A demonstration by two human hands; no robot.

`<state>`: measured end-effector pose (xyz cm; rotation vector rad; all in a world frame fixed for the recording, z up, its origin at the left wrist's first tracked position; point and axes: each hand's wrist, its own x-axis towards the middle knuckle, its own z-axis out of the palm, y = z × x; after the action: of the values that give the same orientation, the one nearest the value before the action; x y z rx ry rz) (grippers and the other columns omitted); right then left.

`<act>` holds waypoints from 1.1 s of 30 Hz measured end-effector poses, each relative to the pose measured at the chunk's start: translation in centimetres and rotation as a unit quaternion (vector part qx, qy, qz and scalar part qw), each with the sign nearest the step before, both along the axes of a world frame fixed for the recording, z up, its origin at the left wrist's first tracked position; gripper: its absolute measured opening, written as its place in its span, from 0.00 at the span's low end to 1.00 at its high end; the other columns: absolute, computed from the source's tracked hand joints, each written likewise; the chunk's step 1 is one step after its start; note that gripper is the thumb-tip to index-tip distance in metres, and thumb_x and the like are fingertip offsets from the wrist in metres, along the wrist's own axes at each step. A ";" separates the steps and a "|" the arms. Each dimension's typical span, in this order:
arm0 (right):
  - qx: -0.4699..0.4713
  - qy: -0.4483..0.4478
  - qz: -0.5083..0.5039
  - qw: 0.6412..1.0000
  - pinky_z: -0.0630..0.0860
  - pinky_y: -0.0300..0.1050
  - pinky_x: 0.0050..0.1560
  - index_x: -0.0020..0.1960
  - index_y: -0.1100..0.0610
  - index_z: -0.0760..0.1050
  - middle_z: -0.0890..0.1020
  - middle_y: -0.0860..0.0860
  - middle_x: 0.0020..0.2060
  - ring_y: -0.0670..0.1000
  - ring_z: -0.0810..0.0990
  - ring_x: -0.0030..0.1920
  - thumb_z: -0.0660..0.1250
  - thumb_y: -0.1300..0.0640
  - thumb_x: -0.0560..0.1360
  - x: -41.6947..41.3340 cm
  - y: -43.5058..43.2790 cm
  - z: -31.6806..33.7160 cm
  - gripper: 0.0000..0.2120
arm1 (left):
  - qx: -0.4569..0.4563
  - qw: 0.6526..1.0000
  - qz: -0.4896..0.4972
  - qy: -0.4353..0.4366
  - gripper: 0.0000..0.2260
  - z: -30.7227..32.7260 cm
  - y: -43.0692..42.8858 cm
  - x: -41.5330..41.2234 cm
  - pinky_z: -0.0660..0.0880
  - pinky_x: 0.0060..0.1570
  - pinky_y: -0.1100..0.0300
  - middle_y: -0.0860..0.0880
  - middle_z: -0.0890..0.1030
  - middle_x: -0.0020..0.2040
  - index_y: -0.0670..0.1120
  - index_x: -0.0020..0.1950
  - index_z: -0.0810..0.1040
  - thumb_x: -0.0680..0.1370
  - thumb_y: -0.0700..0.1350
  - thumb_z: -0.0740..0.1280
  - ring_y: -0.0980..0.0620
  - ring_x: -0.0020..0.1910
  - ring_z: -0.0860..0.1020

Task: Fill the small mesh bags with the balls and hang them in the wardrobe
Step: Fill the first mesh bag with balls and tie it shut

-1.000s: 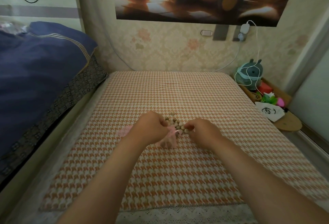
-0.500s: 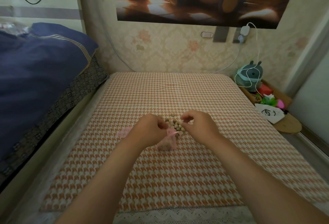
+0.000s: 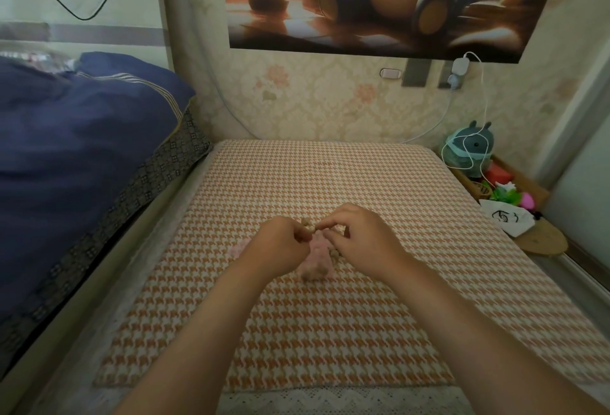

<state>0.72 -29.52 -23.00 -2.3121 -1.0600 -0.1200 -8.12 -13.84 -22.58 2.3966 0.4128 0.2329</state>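
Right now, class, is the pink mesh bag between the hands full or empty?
Partly filled: the pink mesh bag bulges at its lower end with tan balls inside, lying on the checked cloth. How full, cannot tell.

Left hand (image 3: 280, 246): mesh bag (image 3: 317, 264). Right hand (image 3: 366, 243): balls (image 3: 307, 225).

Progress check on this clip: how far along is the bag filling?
Done: the pink mesh bag already bulges with balls at its bottom. In hand: the left hand grips its mouth while the right hand seems to pinch a ball there. Left: loose balls lie on the mat, a second pink bag lies flat, and neither bag is hung.
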 end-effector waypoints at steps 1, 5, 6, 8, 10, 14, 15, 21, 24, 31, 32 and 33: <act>-0.001 0.004 -0.012 1.000 0.68 0.33 0.42 0.57 0.45 0.84 0.78 0.38 0.53 0.35 0.73 0.41 0.68 0.51 0.81 0.2 -0.1 -0.1 0.08 | 0.005 1.000 0.007 -0.002 0.11 0.0 0.3 0.0 0.74 0.46 0.66 0.50 0.84 0.56 0.46 0.58 0.84 0.77 0.40 0.67 0.55 0.50 0.80; -0.055 0.023 -0.058 0.997 0.79 0.46 0.54 0.57 0.45 0.83 0.81 0.43 0.56 0.45 0.80 0.55 0.68 0.53 0.80 1.2 -0.3 -1.6 0.09 | 0.056 0.998 0.025 -0.001 0.12 -0.3 1.2 -0.2 0.76 0.49 0.64 0.50 0.83 0.56 0.47 0.58 0.83 0.77 0.39 0.66 0.54 0.52 0.80; -0.076 0.035 -0.063 0.994 0.79 0.47 0.54 0.58 0.45 0.83 0.82 0.43 0.57 0.47 0.80 0.55 0.68 0.53 0.80 1.4 -0.3 -2.0 0.09 | 0.061 0.998 0.024 0.000 0.12 -0.4 1.3 -0.2 0.76 0.49 0.64 0.50 0.83 0.57 0.47 0.58 0.83 0.77 0.39 0.66 0.53 0.53 0.80; -0.118 0.053 -0.066 0.989 0.79 0.47 0.53 0.58 0.44 0.83 0.83 0.43 0.57 0.48 0.81 0.55 0.68 0.53 0.79 1.5 0.0 -2.9 0.10 | 0.065 0.998 0.019 0.001 0.12 -0.5 1.4 -0.2 0.74 0.48 0.64 0.50 0.83 0.57 0.47 0.59 0.83 0.77 0.39 0.66 0.54 0.52 0.80; -0.157 0.053 -0.064 0.984 0.78 0.45 0.52 0.57 0.43 0.84 0.84 0.42 0.55 0.47 0.81 0.54 0.69 0.51 0.78 1.5 0.3 -3.3 0.09 | 0.063 0.998 0.015 -0.001 0.12 -0.6 1.5 -0.2 0.74 0.46 0.65 0.50 0.83 0.57 0.47 0.59 0.83 0.77 0.40 0.66 0.55 0.50 0.79; -0.200 0.023 -0.064 0.977 0.79 0.44 0.47 0.55 0.44 0.84 0.85 0.42 0.52 0.47 0.82 0.51 0.70 0.49 0.77 1.6 0.8 -4.0 0.08 | 0.050 0.999 0.014 0.002 0.12 -0.8 1.8 -0.1 0.77 0.48 0.62 0.52 0.82 0.59 0.49 0.59 0.82 0.77 0.42 0.67 0.56 0.51 0.80; -0.201 0.022 -0.064 0.977 0.79 0.44 0.47 0.54 0.44 0.84 0.85 0.42 0.52 0.47 0.82 0.50 0.70 0.49 0.77 1.6 0.8 -4.0 0.08 | 0.048 0.999 0.011 0.001 0.12 -0.9 1.8 -0.1 0.75 0.49 0.63 0.52 0.82 0.59 0.49 0.59 0.82 0.77 0.43 0.67 0.55 0.54 0.79; -0.018 0.048 -0.086 0.995 0.81 0.46 0.50 0.55 0.46 0.83 0.85 0.41 0.49 0.45 0.82 0.50 0.70 0.51 0.78 1.5 1.1 -2.1 0.07 | 0.022 1.000 -0.010 -0.008 0.12 -1.0 2.0 -0.1 0.72 0.50 0.66 0.52 0.82 0.59 0.48 0.60 0.82 0.78 0.42 0.67 0.58 0.52 0.76; 0.063 0.063 -0.055 0.995 0.77 0.38 0.47 0.54 0.44 0.83 0.83 0.38 0.46 0.37 0.80 0.46 0.72 0.50 0.77 0.3 1.9 -0.3 0.07 | 0.023 1.000 -0.017 -0.007 0.12 -0.9 1.8 0.0 0.70 0.46 0.68 0.53 0.82 0.57 0.49 0.60 0.82 0.78 0.43 0.67 0.58 0.50 0.76; -0.033 -0.001 0.007 0.999 0.78 0.44 0.49 0.58 0.42 0.82 0.80 0.39 0.52 0.43 0.79 0.50 0.69 0.45 0.78 -2.1 3.3 0.4 0.09 | 0.006 0.999 -0.034 -0.020 0.14 -0.8 1.8 -0.5 0.70 0.44 0.70 0.53 0.83 0.53 0.50 0.60 0.82 0.76 0.40 0.66 0.56 0.52 0.79; -0.045 -0.002 0.004 0.999 0.78 0.44 0.48 0.58 0.41 0.82 0.77 0.39 0.52 0.44 0.79 0.50 0.69 0.44 0.78 -2.1 3.4 0.5 0.09 | 0.003 0.999 -0.032 -0.018 0.14 -0.8 1.9 -0.7 0.72 0.47 0.67 0.52 0.83 0.54 0.49 0.60 0.82 0.76 0.41 0.66 0.55 0.54 0.79; -0.055 0.000 0.001 0.998 0.77 0.44 0.47 0.57 0.40 0.82 0.74 0.39 0.51 0.44 0.78 0.49 0.69 0.43 0.78 -2.1 3.5 0.6 0.09 | 0.001 0.999 -0.030 -0.015 0.14 -0.8 1.9 -0.8 0.73 0.49 0.65 0.51 0.83 0.55 0.48 0.61 0.81 0.76 0.41 0.66 0.55 0.54 0.79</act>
<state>-1.38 -25.98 -22.42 -2.4096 -1.0925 -0.0614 -8.91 -11.91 -23.40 2.3994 0.3272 0.2427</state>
